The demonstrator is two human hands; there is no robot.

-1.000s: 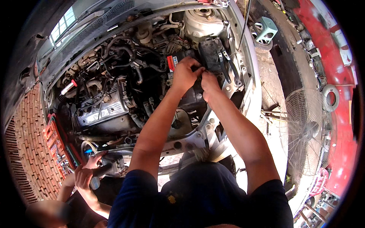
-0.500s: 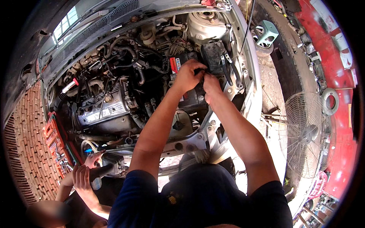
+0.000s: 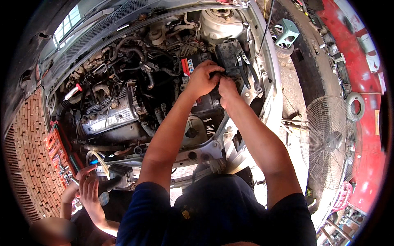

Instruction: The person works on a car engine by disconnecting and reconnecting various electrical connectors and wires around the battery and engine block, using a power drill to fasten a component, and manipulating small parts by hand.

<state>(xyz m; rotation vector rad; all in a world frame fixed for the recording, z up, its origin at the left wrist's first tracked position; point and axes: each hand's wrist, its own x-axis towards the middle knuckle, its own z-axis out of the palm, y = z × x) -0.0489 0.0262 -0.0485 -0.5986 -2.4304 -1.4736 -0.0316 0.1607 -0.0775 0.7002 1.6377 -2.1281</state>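
Note:
Both my hands are over the black car battery [image 3: 207, 105], which has a red and white label. My left hand [image 3: 202, 78] reaches across its top with fingers curled in a pinch. Close against it, my right hand [image 3: 228, 91] is closed too, its fingertips meeting the left ones. Whatever lies between the fingertips is hidden by the hands. Just beyond, pliers with black handles [image 3: 243, 74] rest by a black box [image 3: 227, 52] and the metal body edge.
The engine [image 3: 108, 119] fills the bay's left side. At lower left are a co-worker's hands [image 3: 92, 194], near an orange tool case [image 3: 55, 145]. A wire-caged fan [image 3: 330, 143] and a pale green stool [image 3: 287, 33] stand at right. A thin rod [image 3: 266, 28] rises beside the fender.
My hands stay together over the battery with hardly any shift. At lower left, the co-worker's hands have moved a little, one drawing back from the hose.

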